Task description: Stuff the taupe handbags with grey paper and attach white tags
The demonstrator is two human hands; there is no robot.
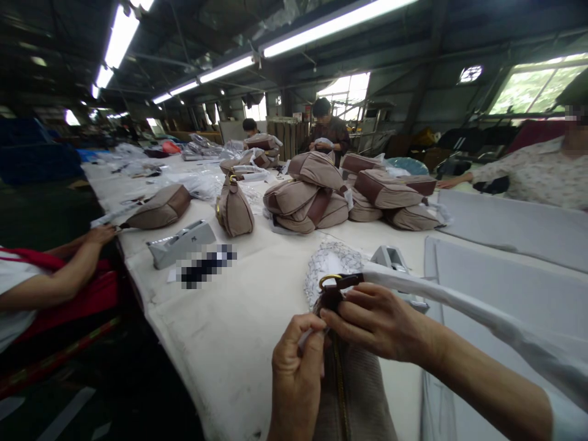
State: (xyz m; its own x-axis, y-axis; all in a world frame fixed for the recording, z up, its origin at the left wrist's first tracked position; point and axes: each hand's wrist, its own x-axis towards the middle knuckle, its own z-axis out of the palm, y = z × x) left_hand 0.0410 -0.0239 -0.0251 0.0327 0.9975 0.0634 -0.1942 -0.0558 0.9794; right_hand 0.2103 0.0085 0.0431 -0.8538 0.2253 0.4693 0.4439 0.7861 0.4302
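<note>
A taupe handbag (365,389) with a brass zipper (340,386) lies in front of me, its end pointing away. My right hand (386,321) is closed on the dark leather tab at that end, just below a gold ring (327,280). From the ring, a strap wrapped in white (463,300) runs right over my forearm. Close beside the zipper's far end, my left hand (296,373) is pinched shut; a bit of something whitish shows between thumb and fingers, too small to name. Behind the ring sits a crumpled, patterned white bundle (328,260).
Taupe and brown handbags (303,196) are piled across the table (220,343). A grey tape dispenser (184,242) stands left; another (390,260) is partly behind my right hand. White sheets (505,294) lie right. Co-workers sit left and right and at the back.
</note>
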